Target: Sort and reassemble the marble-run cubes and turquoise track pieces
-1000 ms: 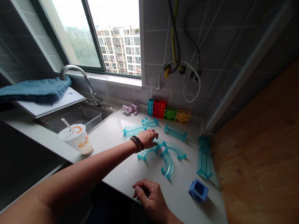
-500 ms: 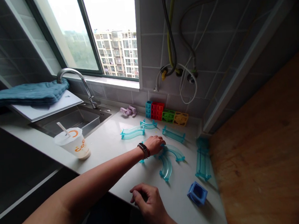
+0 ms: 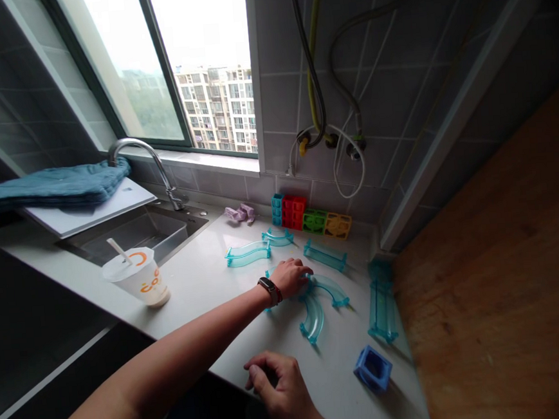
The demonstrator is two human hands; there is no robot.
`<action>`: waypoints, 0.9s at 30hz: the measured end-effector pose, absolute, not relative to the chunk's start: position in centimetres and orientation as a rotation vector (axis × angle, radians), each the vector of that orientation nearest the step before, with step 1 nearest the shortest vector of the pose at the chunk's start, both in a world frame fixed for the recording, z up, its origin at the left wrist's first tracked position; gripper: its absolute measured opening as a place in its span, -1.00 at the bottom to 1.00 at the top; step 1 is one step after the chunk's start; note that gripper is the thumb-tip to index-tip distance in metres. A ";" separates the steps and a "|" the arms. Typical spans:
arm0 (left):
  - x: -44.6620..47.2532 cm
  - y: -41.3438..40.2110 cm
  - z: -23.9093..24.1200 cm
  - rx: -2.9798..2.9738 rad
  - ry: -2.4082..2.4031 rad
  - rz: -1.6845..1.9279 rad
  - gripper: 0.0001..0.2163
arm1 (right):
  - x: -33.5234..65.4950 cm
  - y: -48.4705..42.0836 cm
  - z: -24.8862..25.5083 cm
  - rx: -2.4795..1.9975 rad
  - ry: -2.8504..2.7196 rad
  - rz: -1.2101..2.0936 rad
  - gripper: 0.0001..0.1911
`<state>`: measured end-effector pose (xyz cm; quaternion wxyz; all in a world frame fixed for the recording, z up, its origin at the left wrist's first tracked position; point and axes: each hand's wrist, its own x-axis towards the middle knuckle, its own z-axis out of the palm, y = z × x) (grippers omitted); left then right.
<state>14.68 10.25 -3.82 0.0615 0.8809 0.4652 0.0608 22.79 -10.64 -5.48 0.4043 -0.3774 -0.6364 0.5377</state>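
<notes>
The left hand (image 3: 292,276) lies palm-down on a curved clear-blue track piece (image 3: 269,292) on the pale counter (image 3: 207,273), fingertips touching a second curve (image 3: 331,288) at its three o'clock. A third curve (image 3: 313,316) sits at five o'clock. A wavy track (image 3: 247,252) lies at ten o'clock, a straight track (image 3: 325,255) at two, and coloured blocks (image 3: 311,215) at one by the wall. A paper cup (image 3: 137,279) stands at nine o'clock. The right hand (image 3: 278,384), fingers curled in, rests at six o'clock on the counter's edge, with a blue cube (image 3: 372,370) at its three o'clock.
</notes>
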 end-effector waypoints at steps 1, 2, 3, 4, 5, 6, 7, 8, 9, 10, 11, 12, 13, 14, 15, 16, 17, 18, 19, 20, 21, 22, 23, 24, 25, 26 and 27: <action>14.7 10.2 -3.8 2.661 1.414 0.187 -0.73 | 22.8 -10.6 -5.5 -0.950 -1.606 1.358 -0.77; 14.7 10.2 -3.8 2.657 1.421 0.189 -0.73 | 22.8 -10.6 -5.4 -0.946 -1.607 1.357 -0.77; 14.7 10.2 -3.8 2.653 1.429 0.189 -0.72 | 22.8 -10.6 -5.4 -0.942 -1.607 1.356 -0.77; 14.6 10.1 -3.7 2.650 1.437 0.189 -0.72 | 22.8 -10.6 -5.4 -0.941 -1.607 1.353 -0.77; 14.6 10.1 -3.7 2.647 1.444 0.187 -0.72 | 22.8 -10.6 -5.4 -0.942 -1.607 1.349 -0.77; 14.5 10.1 -3.7 2.645 1.450 0.184 -0.72 | 22.8 -10.6 -5.3 -0.944 -1.608 1.344 -0.78; 14.4 10.0 -3.6 2.644 1.455 0.181 -0.72 | 22.8 -10.6 -5.3 -0.947 -1.612 1.337 -0.78; 14.3 10.0 -3.6 2.643 1.458 0.179 -0.72 | 22.8 -10.6 -5.3 -0.951 -1.616 1.330 -0.78; 14.2 10.0 -3.7 2.642 1.462 0.179 -0.73 | 22.8 -10.6 -5.4 -0.953 -1.620 1.323 -0.79; 14.1 9.9 -3.7 2.641 1.464 0.181 -0.73 | 22.7 -10.6 -5.4 -0.954 -1.625 1.315 -0.79; 14.0 9.9 -3.7 2.641 1.466 0.185 -0.74 | 22.7 -10.6 -5.5 -0.953 -1.627 1.310 -0.79; 14.0 10.0 -3.8 2.640 1.466 0.192 -0.74 | 22.7 -10.6 -5.5 -0.953 -1.629 1.306 -0.79; 13.9 10.0 -3.9 2.639 1.465 0.203 -0.74 | 22.7 -10.6 -5.6 -0.953 -1.630 1.302 -0.79; 13.8 10.0 -3.9 2.639 1.462 0.218 -0.74 | 22.6 -10.6 -5.6 -0.956 -1.630 1.298 -0.79; 13.6 10.0 -3.9 2.638 1.458 0.235 -0.74 | 22.6 -10.5 -5.7 -0.960 -1.632 1.297 -0.79; 13.5 10.0 -3.9 2.638 1.453 0.256 -0.73 | 22.6 -10.5 -5.7 -0.963 -1.630 1.299 -0.79; 13.2 9.9 -3.8 2.639 1.445 0.280 -0.71 | 22.6 -10.5 -5.7 -0.964 -1.627 1.301 -0.79; 12.9 9.8 -3.7 2.641 1.435 0.304 -0.69 | 22.6 -10.5 -5.7 -0.962 -1.625 1.305 -0.79; 12.6 9.6 -3.5 2.646 1.421 0.328 -0.68 | 22.6 -10.4 -5.7 -0.958 -1.622 1.309 -0.79; 12.1 9.4 -3.2 2.652 1.403 0.347 -0.68 | 22.6 -10.4 -5.7 -0.952 -1.620 1.314 -0.78; 11.6 9.1 -2.9 2.661 1.380 0.362 -0.68 | 22.6 -10.4 -5.7 -0.948 -1.620 1.316 -0.79; 11.0 8.8 -2.6 2.670 1.356 0.371 -0.69 | 22.5 -10.4 -5.7 -0.945 -1.620 1.316 -0.79; 10.4 8.5 -2.3 2.680 1.331 0.375 -0.71 | 22.5 -10.4 -5.7 -0.943 -1.623 1.316 -0.79; 9.7 8.2 -2.0 2.688 1.308 0.374 -0.73 | 22.5 -10.4 -5.8 -0.942 -1.624 1.316 -0.79; 9.0 7.9 -1.7 2.694 1.291 0.369 -0.74 | 22.5 -10.4 -5.8 -0.941 -1.623 1.316 -0.79; 8.4 7.6 -1.5 2.697 1.281 0.360 -0.76 | 22.5 -10.4 -5.7 -0.941 -1.621 1.317 -0.79; 7.8 7.3 -1.3 2.698 1.276 0.348 -0.77 | 22.5 -10.4 -5.7 -0.941 -1.618 1.320 -0.79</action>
